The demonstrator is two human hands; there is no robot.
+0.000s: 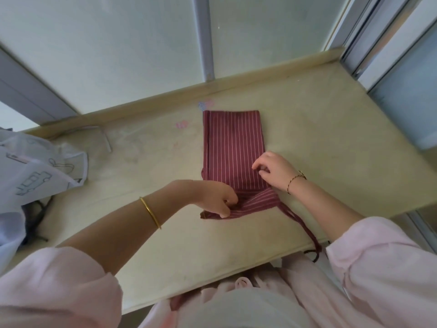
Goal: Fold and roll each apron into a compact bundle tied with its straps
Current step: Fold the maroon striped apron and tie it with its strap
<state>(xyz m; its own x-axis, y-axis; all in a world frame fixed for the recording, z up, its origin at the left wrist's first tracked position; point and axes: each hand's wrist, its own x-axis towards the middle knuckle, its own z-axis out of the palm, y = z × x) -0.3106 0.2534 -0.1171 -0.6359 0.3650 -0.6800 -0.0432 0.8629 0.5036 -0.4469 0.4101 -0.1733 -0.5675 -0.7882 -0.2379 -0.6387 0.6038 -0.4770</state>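
A maroon apron with thin white stripes (233,145) lies folded into a long narrow strip on the pale table (319,129), running away from me. Its near end is turned over into a slanted fold (255,203). My left hand (212,198) pinches that folded near end at its left side. My right hand (274,171) rests on the strip's right edge with fingers bent, pressing the cloth down. Two dark maroon straps (300,223) trail from the fold's right corner toward the table's front edge and hang over it.
A white cloth printed with cartoon vehicles (35,166) lies heaped at the table's left end, with dark cords beneath it. A low raised lip (165,98) runs along the table's back against frosted panels. Small pink and purple stickers (205,104) sit near the apron's far end.
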